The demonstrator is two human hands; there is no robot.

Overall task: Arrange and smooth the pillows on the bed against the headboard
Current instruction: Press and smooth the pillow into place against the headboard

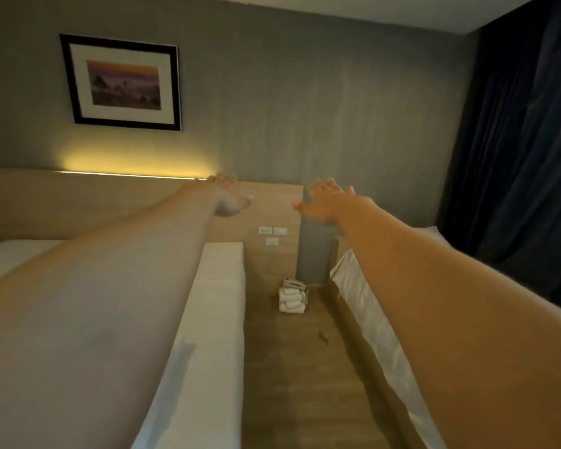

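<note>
Both my arms stretch forward at headboard height. My left hand (229, 197) is in the air in front of the wooden headboard (78, 202), fingers apart, holding nothing. My right hand (326, 200) is spread open to the right of the headboard's end, also empty. The white bed (214, 306) lies at the left, below my left arm. No pillow shows in this view; my left forearm hides much of the bed's surface.
A second white bed (370, 315) runs along the right. Between the beds is a strip of wooden floor (292, 367) with a stack of folded white towels (292, 298). Wall sockets (272, 231), a framed picture (122, 82) and dark curtains (515, 140) are behind.
</note>
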